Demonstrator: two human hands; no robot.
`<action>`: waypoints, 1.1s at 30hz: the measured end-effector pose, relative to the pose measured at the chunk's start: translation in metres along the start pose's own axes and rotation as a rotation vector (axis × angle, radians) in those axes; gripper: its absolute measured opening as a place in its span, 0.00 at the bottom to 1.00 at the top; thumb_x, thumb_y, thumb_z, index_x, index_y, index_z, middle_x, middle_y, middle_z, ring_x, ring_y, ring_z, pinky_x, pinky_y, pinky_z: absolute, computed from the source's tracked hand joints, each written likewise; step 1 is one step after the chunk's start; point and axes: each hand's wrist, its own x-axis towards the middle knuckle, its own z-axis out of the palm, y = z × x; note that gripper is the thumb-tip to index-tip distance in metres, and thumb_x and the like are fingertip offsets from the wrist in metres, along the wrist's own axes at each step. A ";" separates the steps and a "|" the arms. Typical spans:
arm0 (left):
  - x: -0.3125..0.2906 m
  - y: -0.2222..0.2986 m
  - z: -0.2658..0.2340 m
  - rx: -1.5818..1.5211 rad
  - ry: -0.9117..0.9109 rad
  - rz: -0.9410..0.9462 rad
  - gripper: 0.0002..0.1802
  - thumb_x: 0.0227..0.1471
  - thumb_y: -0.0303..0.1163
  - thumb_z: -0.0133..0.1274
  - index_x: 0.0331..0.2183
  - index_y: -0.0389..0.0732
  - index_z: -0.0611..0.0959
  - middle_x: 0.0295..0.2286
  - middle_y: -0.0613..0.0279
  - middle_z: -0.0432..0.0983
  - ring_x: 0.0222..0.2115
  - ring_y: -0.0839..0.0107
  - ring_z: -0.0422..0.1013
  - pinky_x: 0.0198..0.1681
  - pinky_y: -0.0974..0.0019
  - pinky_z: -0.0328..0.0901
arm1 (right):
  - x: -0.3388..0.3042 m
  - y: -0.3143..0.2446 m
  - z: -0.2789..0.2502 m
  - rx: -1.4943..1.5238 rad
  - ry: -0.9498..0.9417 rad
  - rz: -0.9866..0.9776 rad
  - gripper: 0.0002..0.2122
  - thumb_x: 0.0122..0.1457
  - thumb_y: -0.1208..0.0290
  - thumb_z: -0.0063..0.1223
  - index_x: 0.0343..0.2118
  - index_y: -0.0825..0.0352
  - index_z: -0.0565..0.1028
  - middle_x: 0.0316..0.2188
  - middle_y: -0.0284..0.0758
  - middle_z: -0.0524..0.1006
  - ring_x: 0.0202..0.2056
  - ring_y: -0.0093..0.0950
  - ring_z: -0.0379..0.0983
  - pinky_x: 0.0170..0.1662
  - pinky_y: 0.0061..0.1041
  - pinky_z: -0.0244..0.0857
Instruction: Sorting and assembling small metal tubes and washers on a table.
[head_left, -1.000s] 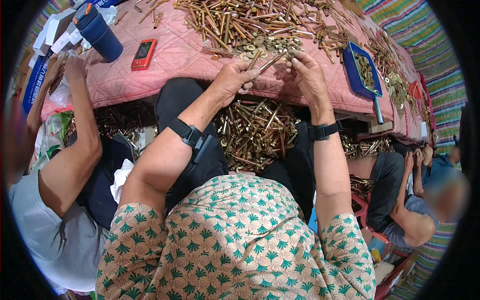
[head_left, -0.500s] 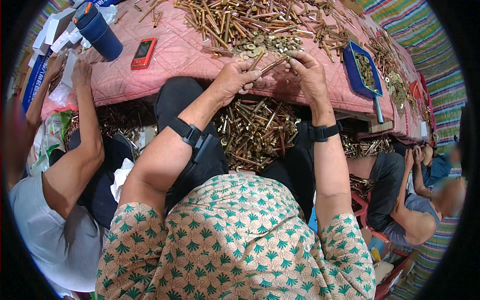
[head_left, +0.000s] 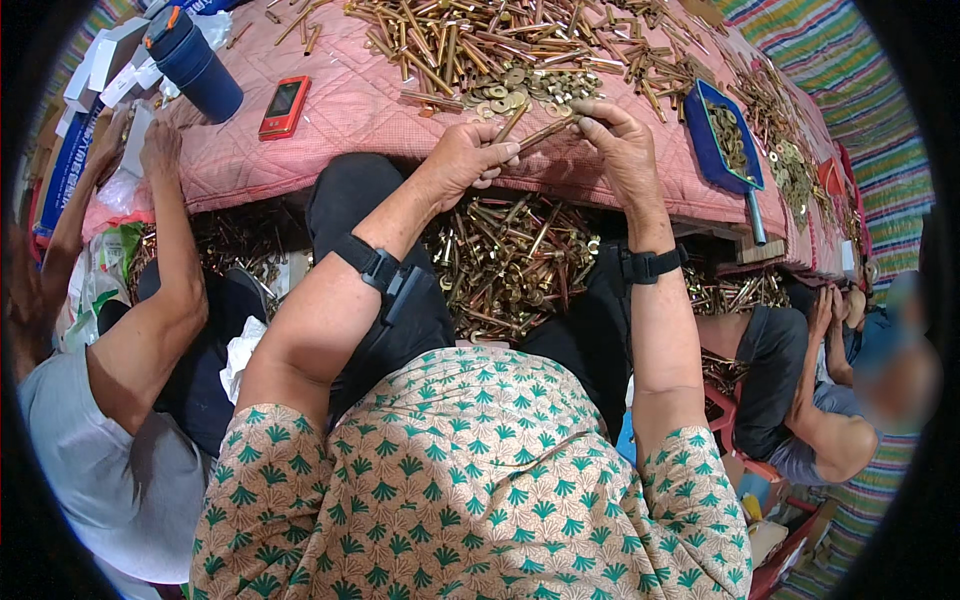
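Observation:
My left hand (head_left: 468, 158) is closed round a long brass-coloured bolt (head_left: 545, 136), which points to the right. A second bolt (head_left: 512, 122) sticks up between its thumb and fingers. My right hand (head_left: 618, 140) pinches the far end of the first bolt with thumb and fingertips; any small part held there is too small to make out. Both hands are just above the near edge of the pink-covered table (head_left: 370, 125). Just beyond them lie flat round washers (head_left: 515, 95) and a large heap of bolts (head_left: 450, 45).
A blue tray (head_left: 697, 140) of washers stands right, a red handheld device (head_left: 285, 108) and dark blue tumbler (head_left: 195, 70) left. More bolts (head_left: 510, 265) are piled below the table edge between my knees. People sit at both sides, one's hands (head_left: 160, 150) at the table's left.
My right hand has shifted very slightly right, still at the bolt's end. My left hand keeps its hold. The person at the right has leaned a little.

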 end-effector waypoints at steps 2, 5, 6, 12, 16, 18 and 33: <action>-0.001 0.002 0.002 0.008 0.010 -0.009 0.09 0.53 0.31 0.55 0.35 0.37 0.78 0.25 0.68 0.73 0.16 0.88 0.58 0.15 0.83 0.50 | -0.001 -0.002 -0.002 -0.010 -0.009 0.009 0.09 0.56 0.80 0.53 0.40 0.70 0.77 0.35 0.31 0.77 0.36 0.20 0.73 0.42 0.18 0.67; -0.002 0.003 0.003 0.020 0.026 -0.024 0.09 0.53 0.32 0.55 0.35 0.37 0.78 0.25 0.68 0.73 0.16 0.88 0.58 0.15 0.83 0.50 | -0.001 -0.004 -0.003 -0.007 -0.036 0.041 0.09 0.56 0.79 0.53 0.40 0.70 0.77 0.35 0.30 0.77 0.35 0.18 0.72 0.41 0.17 0.66; -0.002 0.003 0.004 0.025 0.031 -0.032 0.09 0.53 0.32 0.55 0.35 0.37 0.78 0.25 0.68 0.73 0.16 0.88 0.58 0.15 0.83 0.50 | -0.001 -0.005 -0.004 0.005 -0.052 0.065 0.09 0.56 0.79 0.53 0.41 0.69 0.77 0.34 0.29 0.77 0.35 0.18 0.72 0.40 0.17 0.66; -0.002 0.003 -0.001 -0.037 -0.074 -0.056 0.09 0.54 0.33 0.55 0.35 0.39 0.77 0.25 0.68 0.73 0.16 0.88 0.58 0.15 0.84 0.50 | 0.001 -0.011 -0.009 -0.069 -0.131 0.035 0.09 0.57 0.78 0.54 0.41 0.70 0.76 0.33 0.29 0.77 0.33 0.17 0.71 0.39 0.16 0.66; -0.002 0.001 -0.001 -0.045 -0.071 -0.063 0.08 0.54 0.33 0.55 0.34 0.39 0.77 0.25 0.68 0.73 0.16 0.88 0.58 0.15 0.84 0.50 | 0.002 -0.011 -0.010 -0.026 -0.144 0.081 0.08 0.56 0.77 0.54 0.40 0.70 0.76 0.31 0.29 0.76 0.32 0.16 0.70 0.37 0.15 0.65; -0.001 0.001 0.000 -0.015 -0.069 -0.056 0.08 0.54 0.33 0.55 0.33 0.39 0.77 0.25 0.68 0.73 0.16 0.88 0.58 0.15 0.84 0.50 | 0.004 -0.006 -0.016 -0.012 -0.147 0.091 0.07 0.56 0.76 0.55 0.38 0.70 0.76 0.29 0.27 0.76 0.29 0.15 0.69 0.33 0.14 0.63; -0.002 0.001 0.001 0.036 -0.034 -0.042 0.09 0.54 0.34 0.55 0.32 0.39 0.77 0.24 0.69 0.73 0.16 0.88 0.58 0.15 0.83 0.51 | 0.003 -0.004 -0.004 0.162 -0.097 0.157 0.05 0.57 0.73 0.55 0.35 0.67 0.75 0.25 0.26 0.74 0.24 0.13 0.66 0.28 0.12 0.60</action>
